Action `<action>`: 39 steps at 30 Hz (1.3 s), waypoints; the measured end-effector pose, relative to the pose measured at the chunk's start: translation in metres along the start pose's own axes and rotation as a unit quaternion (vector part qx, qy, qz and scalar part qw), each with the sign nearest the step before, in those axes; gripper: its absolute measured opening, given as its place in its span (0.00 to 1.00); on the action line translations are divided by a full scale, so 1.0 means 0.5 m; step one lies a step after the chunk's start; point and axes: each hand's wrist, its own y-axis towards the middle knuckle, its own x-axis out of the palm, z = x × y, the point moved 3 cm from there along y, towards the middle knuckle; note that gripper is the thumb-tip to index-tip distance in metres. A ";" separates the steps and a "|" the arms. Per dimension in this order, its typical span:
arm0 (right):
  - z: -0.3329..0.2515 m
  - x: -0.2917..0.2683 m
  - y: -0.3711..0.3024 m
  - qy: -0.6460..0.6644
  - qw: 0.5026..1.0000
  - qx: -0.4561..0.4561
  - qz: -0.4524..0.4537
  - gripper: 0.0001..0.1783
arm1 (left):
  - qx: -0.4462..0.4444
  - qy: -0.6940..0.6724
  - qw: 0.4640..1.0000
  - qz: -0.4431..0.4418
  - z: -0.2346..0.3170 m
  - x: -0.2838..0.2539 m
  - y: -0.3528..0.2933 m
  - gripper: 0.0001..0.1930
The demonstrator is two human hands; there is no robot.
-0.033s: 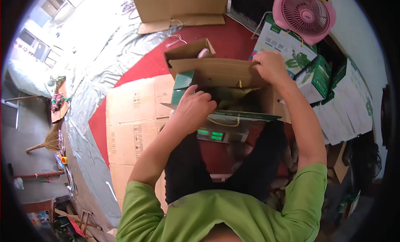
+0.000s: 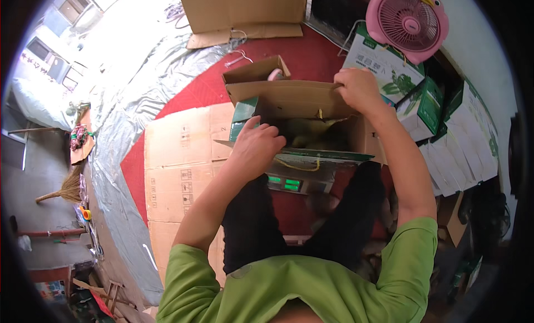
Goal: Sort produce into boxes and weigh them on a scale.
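An open gift carton [image 2: 289, 91] stands upright between my knees, brown inside with green printed outer faces. My right hand [image 2: 360, 91] pinches the right end of its raised far flap. At the near left corner, my left hand [image 2: 257, 148] has its fingers bent over the rim, beside a green side flap [image 2: 245, 110]. Pale green, rounded contents [image 2: 311, 132] lie in the shaded inside; their kind is unclear. A yellow cord handle [image 2: 303, 167] hangs from the near face. Below the carton shows a digital scale [image 2: 308, 186] with lit green displays.
Behind the carton is a smaller brown box [image 2: 253, 72] holding a pink roundish item. Flattened cardboard [image 2: 183, 150] covers the red floor at left. White-and-green cartons [image 2: 461, 150] stand at right, with a pink fan [image 2: 409, 25] on top. A broom [image 2: 64, 189] lies far left.
The whole view has shifted slightly, so the surroundings sit a little lower and further right. Both hands keep their places on the carton.
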 end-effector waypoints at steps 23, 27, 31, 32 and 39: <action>-0.810 -0.017 0.218 0.180 0.960 -0.213 0.005 0.08 | -0.331 0.229 0.914 0.060 -0.116 -0.367 -0.698 0.03; -0.974 0.045 0.139 0.225 0.941 -0.243 -0.071 0.08 | -0.385 0.275 0.881 0.006 -0.087 -0.357 -0.871 0.04; -1.095 0.159 0.030 0.271 0.914 -0.268 -0.141 0.10 | -0.422 0.278 0.861 -0.061 -0.057 -0.287 -1.035 0.05; -1.113 0.197 -0.004 0.297 0.900 -0.266 -0.173 0.11 | -0.430 0.276 0.856 -0.081 -0.047 -0.263 -1.065 0.05; -1.140 0.276 -0.134 0.323 0.860 -0.252 -0.304 0.12 | -0.566 0.190 0.796 -0.097 -0.004 -0.085 -1.256 0.03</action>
